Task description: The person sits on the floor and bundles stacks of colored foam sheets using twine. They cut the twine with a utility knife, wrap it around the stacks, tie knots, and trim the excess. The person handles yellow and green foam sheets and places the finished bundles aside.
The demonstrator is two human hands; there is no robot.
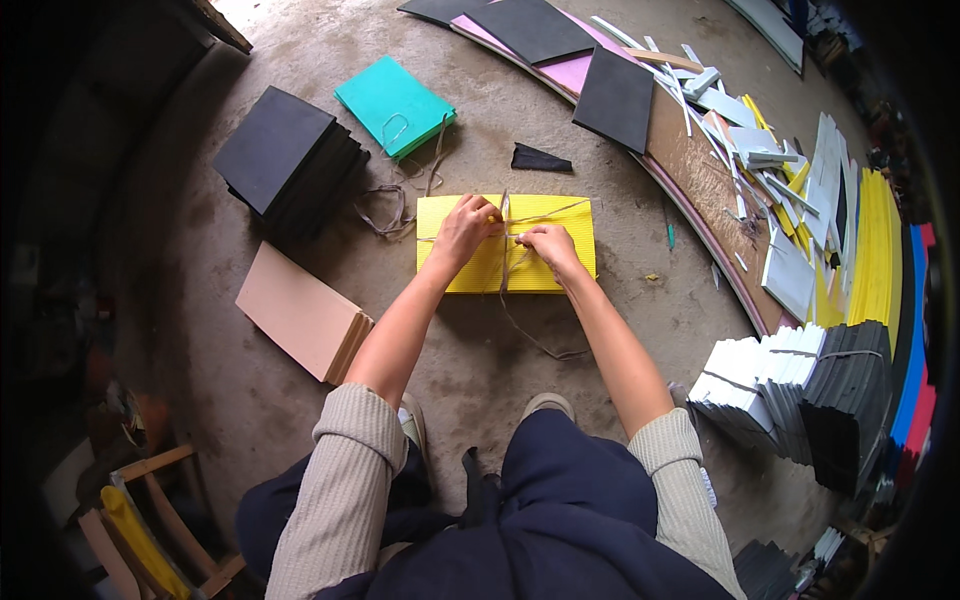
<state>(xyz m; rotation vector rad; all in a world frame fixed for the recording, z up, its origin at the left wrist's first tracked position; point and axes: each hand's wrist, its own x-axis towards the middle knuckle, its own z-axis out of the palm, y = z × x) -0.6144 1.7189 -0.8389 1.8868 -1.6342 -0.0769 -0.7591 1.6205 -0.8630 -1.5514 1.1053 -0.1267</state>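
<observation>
A stack of yellow ribbed sheets (465,275) lies on the floor in front of me. Thin brown-grey string (503,270) crosses over its top both ways, and a loose end trails onto the floor on the near side. My left hand (466,228) is closed at the crossing, its fingertips pinching the string. Just right of the crossing, my right hand (550,245) also pinches the string between thumb and fingers. The exact form of the knot between them is too small to make out.
Left of the bundle are black sheets (275,150), a turquoise stack (395,105) and pinkish-tan sheets (300,300). Slack string (385,215) and a black scrap (541,158) lie nearby. At right stand offcuts (790,265), tied white blocks (745,375) and dark grey blocks (845,400).
</observation>
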